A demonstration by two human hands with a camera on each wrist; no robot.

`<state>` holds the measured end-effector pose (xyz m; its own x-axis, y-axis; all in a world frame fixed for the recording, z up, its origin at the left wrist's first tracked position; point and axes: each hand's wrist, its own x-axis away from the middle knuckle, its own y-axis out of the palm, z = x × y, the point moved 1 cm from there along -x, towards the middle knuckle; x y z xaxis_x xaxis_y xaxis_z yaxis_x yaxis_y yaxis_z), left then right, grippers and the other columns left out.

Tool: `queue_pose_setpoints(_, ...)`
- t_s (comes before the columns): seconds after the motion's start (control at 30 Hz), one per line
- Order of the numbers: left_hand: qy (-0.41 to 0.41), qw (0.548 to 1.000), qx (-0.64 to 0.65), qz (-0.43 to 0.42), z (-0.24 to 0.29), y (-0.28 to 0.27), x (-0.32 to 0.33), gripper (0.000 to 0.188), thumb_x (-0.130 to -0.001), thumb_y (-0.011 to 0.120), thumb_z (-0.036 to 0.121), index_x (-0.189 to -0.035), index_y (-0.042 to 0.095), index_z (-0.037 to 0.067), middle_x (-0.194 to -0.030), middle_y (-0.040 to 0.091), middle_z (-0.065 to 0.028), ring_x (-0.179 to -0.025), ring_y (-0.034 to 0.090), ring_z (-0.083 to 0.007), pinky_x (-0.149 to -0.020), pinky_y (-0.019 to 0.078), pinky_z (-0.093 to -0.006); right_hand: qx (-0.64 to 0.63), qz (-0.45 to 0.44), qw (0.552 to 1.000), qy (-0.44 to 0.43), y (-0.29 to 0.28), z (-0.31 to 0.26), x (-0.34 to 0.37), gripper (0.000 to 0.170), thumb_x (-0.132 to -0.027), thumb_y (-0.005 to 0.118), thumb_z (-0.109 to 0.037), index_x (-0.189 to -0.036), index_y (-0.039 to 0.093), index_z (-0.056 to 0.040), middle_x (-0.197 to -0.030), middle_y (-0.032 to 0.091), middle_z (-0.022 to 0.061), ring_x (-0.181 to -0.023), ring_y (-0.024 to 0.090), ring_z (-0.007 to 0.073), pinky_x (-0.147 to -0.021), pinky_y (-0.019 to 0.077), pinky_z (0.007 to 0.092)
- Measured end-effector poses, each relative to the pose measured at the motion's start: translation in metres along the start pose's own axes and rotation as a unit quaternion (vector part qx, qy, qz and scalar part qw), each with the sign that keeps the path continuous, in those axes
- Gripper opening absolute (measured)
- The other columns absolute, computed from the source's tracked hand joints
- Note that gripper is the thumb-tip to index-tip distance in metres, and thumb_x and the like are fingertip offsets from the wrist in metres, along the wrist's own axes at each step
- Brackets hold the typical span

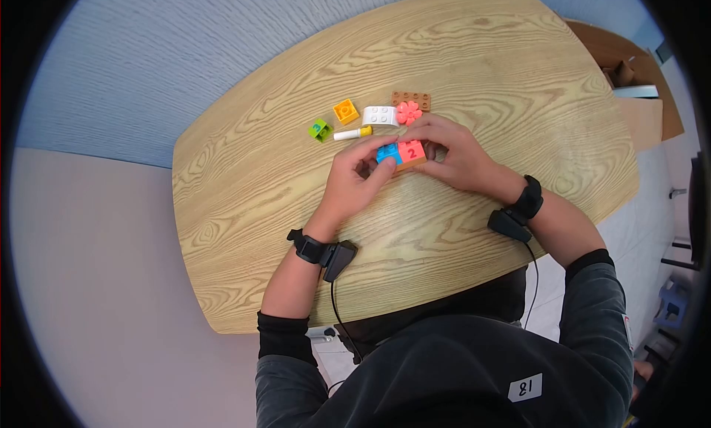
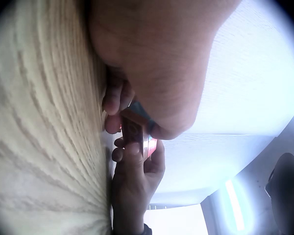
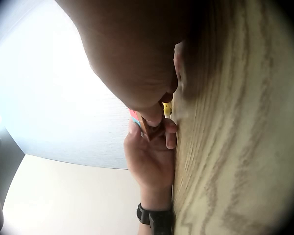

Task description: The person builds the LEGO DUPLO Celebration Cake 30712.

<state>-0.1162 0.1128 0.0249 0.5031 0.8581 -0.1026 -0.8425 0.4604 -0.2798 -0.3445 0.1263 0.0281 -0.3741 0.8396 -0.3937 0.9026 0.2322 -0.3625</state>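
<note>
Both hands hold one small block assembly between them at the middle of the table in the head view. The left hand (image 1: 354, 178) pinches its end with the blue brick (image 1: 386, 153). At the other end, the right hand (image 1: 461, 155) grips around the pink brick (image 1: 412, 152) marked 2. Blue and pink sit side by side on an orange-brown base (image 2: 132, 129), whose side shows in the left wrist view. In the right wrist view the base (image 3: 152, 131) is tilted between the fingers of both hands, which partly hide it.
Beyond the hands lie a green brick (image 1: 320, 129), a yellow brick (image 1: 346, 111), a white and yellow stick-like piece (image 1: 352, 133), a white brick (image 1: 380, 116), a pink flower piece (image 1: 409, 113) and a brown brick (image 1: 421, 99). The table (image 1: 244, 228) has a curved edge.
</note>
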Motion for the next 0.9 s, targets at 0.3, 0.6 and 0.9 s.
queue_pose_setpoints(0.3,0.001,0.999,0.041,0.018,0.0013,0.0027,-0.0006,0.036,-0.094,0.067,0.007,-0.129,0.066,0.004,-0.105,0.066,-0.0012,-0.08,0.056,-0.0049,-0.067,0.0453,-0.0208,-0.016,0.002,1.0,0.015,-0.0003,-0.0027,-0.0011,0.04,-0.081,0.081,-0.006,-0.12,0.071,-0.0075,-0.108,0.062,0.0049,-0.078,0.059,0.014,-0.066,0.0502,0.0261)
queue_pose_setpoints(0.6,-0.014,0.998,0.062,0.005,0.0023,0.0006,0.001,0.041,-0.09,0.06,0.0,-0.131,0.065,0.003,-0.11,0.065,-0.0035,-0.087,0.059,-0.0076,-0.075,0.0486,-0.023,-0.011,0.001,1.0,0.014,-0.0005,-0.0038,-0.0016,0.039,-0.082,0.081,-0.008,-0.12,0.071,-0.0076,-0.106,0.062,0.0045,-0.077,0.058,0.0132,-0.066,0.05,0.026)
queue_pose_setpoints(0.9,-0.008,0.998,0.064,0.01,-0.0013,0.0007,0.0007,0.036,-0.094,0.063,0.003,-0.13,0.066,0.003,-0.109,0.067,-0.0029,-0.085,0.058,-0.006,-0.073,0.0471,-0.0226,-0.006,0.003,1.0,0.006,-0.0002,-0.002,-0.0011,0.04,-0.082,0.081,-0.007,-0.12,0.07,-0.006,-0.106,0.062,0.005,-0.075,0.058,0.0134,-0.065,0.0499,0.0262)
